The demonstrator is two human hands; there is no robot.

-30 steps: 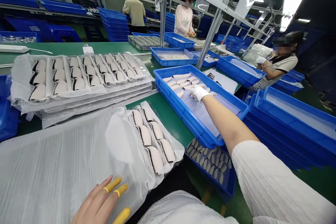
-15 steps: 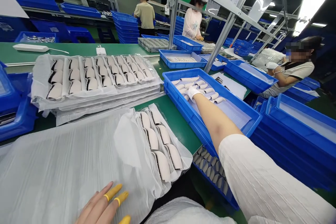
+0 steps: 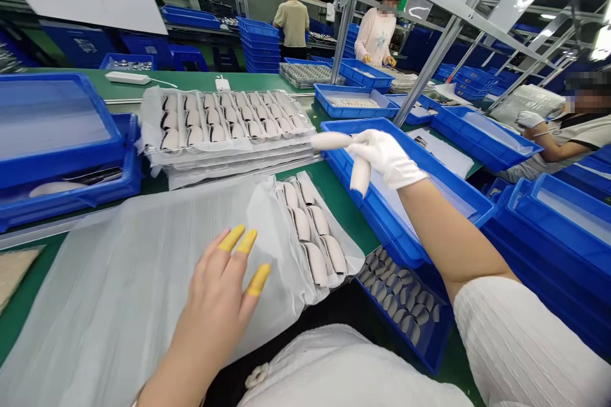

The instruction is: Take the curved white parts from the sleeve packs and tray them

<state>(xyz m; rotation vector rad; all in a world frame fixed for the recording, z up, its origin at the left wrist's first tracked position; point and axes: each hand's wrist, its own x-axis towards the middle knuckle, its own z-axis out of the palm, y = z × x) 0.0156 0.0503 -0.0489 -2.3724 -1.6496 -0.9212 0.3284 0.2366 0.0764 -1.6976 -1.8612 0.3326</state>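
Observation:
My right hand [image 3: 384, 156], in a white glove, grips two pale pinkish curved shell pieces. One shell piece [image 3: 330, 142] points left; another shell piece [image 3: 359, 177] hangs down below the fingers. Behind and under that hand is a blue bin [image 3: 367, 213] lined with white paper. My left hand [image 3: 219, 286] wears yellow finger cots on its thumb and two fingers. Its fingers are spread above a translucent white wrapping sheet [image 3: 138, 254], and it holds nothing. To its right, rows of similar shells sit in a tray [image 3: 351, 254], partly covered by the sheet.
Stacked trays of shells [image 3: 229, 133] stand at the back of the green table [image 3: 305, 173]. Blue bins [image 3: 52, 168] are at left. A lower blue bin [image 3: 436, 337] holds more shells. A metal post [image 3: 432, 70] rises behind. Several people are at work beyond.
My right hand has lifted out of the blue bin with two shell pieces and moved toward me. My left hand has come further into view, over the sheet. The whole view has shifted left.

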